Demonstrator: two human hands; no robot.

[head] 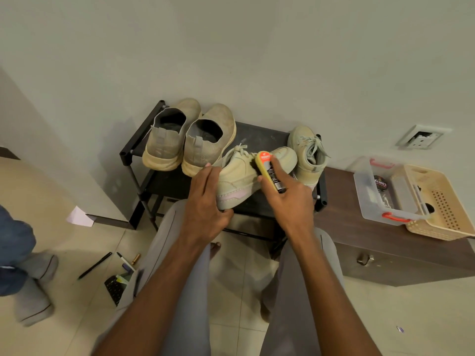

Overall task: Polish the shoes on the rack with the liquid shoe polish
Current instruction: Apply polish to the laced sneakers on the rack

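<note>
Both forearms reached forward: left hand (205,199) gripped the laced sneaker (239,176) by its heel above the black rack (133,152), while right hand (290,199) held the polish bottle (270,170) against its side.

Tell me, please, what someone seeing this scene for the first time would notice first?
The eye lands on the centre, where the left hand steadies a pale laced sneaker on the black rack while the right hand holds a yellow polish bottle against it. Behind on the rack stand two worn slip-on shoes, with the sneaker's mate at the right end. Farther right, a clear box sits on a dark cabinet.
</note>
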